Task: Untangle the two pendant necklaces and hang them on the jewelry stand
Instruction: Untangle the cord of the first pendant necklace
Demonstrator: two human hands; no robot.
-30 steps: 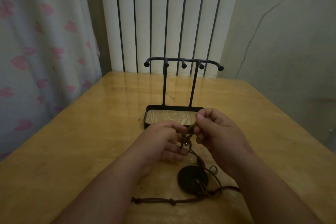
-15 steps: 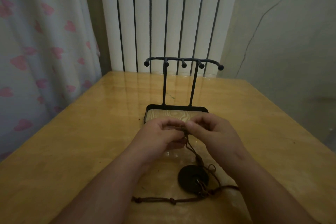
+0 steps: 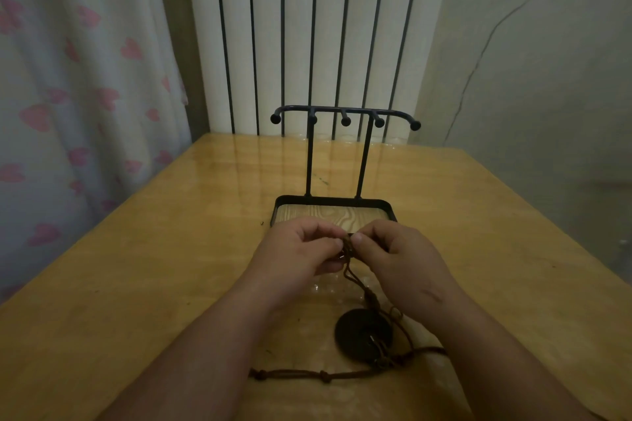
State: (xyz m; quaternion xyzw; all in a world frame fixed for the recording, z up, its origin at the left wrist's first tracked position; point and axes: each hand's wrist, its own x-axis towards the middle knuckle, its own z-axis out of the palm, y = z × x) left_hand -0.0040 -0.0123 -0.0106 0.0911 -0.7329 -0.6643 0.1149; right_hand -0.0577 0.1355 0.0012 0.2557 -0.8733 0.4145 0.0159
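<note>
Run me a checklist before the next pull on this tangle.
1. Grip on the tangle: left hand and right hand both pinch the brown cords. Ok.
2. Necklaces separated: the cords run twisted together down to the dark round pendant. Not ok.
3. Second pendant located: only one shows. Cannot tell.
4. Pegs free on the jewelry stand: nothing hangs there. Ok.
5. Stand upright on the table, just beyond the hands. Ok.
</note>
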